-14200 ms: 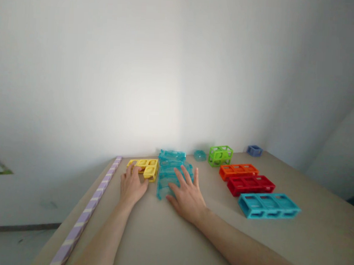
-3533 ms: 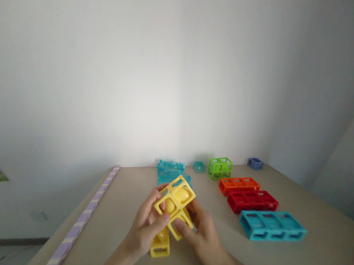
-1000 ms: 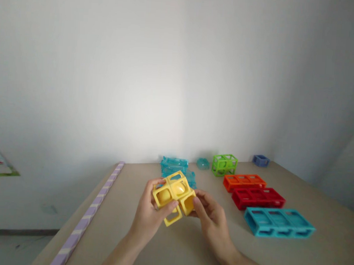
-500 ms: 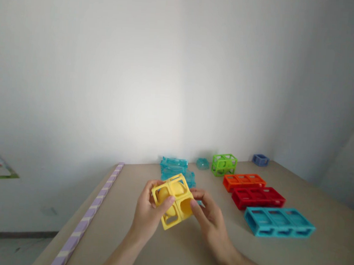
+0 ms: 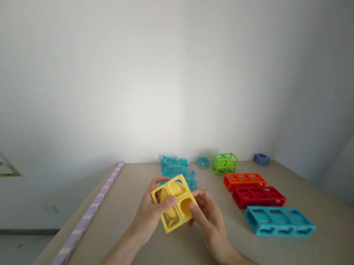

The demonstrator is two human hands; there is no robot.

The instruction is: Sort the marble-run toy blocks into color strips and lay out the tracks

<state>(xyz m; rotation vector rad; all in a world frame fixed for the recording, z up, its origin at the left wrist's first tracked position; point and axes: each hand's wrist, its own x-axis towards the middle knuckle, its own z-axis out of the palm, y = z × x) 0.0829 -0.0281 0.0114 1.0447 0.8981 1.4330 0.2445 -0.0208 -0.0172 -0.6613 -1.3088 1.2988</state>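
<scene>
Between my two hands a yellow openwork plastic block (image 5: 182, 197) is held tilted above the table. Its face has several framed openings, with rounded yellow shapes inside. My left hand (image 5: 151, 211) grips the left side, thumb laid across the front and fingers behind. On the right edge my right hand (image 5: 209, 218) pinches the block, its thumb by the lower right opening and its other fingers partly hidden behind. Just beyond the block lie clear teal plastic pieces (image 5: 175, 166), partly covered by it.
To the right lie a teal frame (image 5: 279, 222), a red frame (image 5: 258, 196) and an orange frame (image 5: 245, 180). Farther back stand a green frame block (image 5: 224, 164), a small teal piece (image 5: 203, 163) and a blue frame (image 5: 261, 159). Purple striped edging (image 5: 91, 211) runs along the table's left edge.
The yellow block has turned slightly so its front face shows more squarely. Both hands still hold it, with the right fingers shifted a little behind it.
</scene>
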